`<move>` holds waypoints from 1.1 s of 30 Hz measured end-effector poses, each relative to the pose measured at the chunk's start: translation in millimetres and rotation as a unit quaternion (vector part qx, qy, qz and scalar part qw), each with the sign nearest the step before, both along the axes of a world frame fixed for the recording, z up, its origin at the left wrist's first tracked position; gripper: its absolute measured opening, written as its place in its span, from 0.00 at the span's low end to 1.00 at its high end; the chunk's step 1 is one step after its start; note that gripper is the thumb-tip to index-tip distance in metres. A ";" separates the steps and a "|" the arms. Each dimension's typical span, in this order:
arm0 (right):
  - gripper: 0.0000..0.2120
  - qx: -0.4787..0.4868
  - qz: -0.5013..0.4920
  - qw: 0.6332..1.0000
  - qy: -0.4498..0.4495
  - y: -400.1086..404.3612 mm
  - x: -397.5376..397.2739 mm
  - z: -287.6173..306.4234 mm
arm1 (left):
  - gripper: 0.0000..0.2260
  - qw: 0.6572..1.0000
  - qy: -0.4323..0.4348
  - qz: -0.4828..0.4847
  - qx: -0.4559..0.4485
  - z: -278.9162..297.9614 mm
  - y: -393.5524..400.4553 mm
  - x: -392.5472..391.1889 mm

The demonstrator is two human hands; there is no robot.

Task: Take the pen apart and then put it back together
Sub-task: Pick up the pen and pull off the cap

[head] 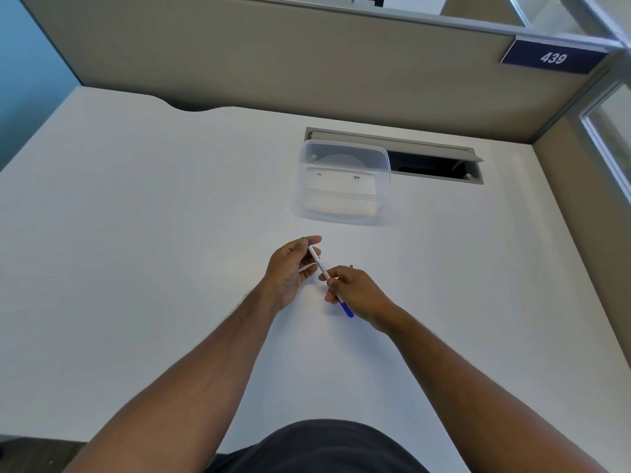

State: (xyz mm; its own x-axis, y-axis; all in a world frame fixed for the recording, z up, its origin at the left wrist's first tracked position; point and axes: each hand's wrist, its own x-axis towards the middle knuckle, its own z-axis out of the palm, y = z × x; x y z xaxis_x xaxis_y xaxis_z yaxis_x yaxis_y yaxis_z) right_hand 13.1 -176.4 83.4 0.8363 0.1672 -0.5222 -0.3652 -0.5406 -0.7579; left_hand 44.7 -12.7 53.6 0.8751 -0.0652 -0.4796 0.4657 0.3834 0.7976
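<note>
A white pen (318, 263) with blue ends is held slantwise just above the white desk (136, 233), in the middle of the view. My left hand (290, 271) pinches its far end, where a blue tip shows between thumb and forefinger. My right hand (355, 290) grips the near part of the barrel, and the blue cap (347, 309) sticks out below its fingers. The middle of the barrel shows between the two hands. Whether the cap is loose or fully seated cannot be told.
A clear plastic lidded box (343, 180) stands on the desk beyond the hands. Behind it is an open cable slot (433, 163) in the desk. Beige partition walls (273, 63) close off the back and right, with a sign reading 439.
</note>
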 end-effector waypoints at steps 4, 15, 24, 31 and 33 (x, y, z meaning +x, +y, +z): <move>0.14 0.016 0.001 0.999 0.031 1.1 2.3 3.4 | 0.12 1.000 0.012 0.016 -0.003 1.5 -3.6 -0.8; 0.10 -0.055 -0.040 0.998 0.003 11.6 -0.5 -2.0 | 0.09 0.998 0.031 0.056 0.017 6.6 -9.1 -0.1; 0.09 -0.231 -0.041 0.966 -0.108 20.6 -10.0 3.9 | 0.08 0.995 0.059 0.079 0.014 6.3 -13.0 3.2; 0.11 -0.141 -0.022 0.988 -0.057 16.6 -4.3 11.3 | 0.08 0.995 0.071 0.062 -0.013 12.5 -7.8 2.3; 0.10 -0.058 -0.036 0.997 -0.033 15.0 -3.1 15.4 | 0.08 0.995 0.070 0.062 -0.018 12.9 -7.1 2.4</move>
State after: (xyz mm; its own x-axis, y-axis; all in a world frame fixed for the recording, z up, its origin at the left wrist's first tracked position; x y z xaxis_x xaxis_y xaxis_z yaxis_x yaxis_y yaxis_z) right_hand 10.0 -161.4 98.8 0.8767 0.0481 -0.4786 -0.3576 -0.6002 -0.7154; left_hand 47.2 -19.9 66.5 0.8021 0.0210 -0.5968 0.5183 0.4717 0.7133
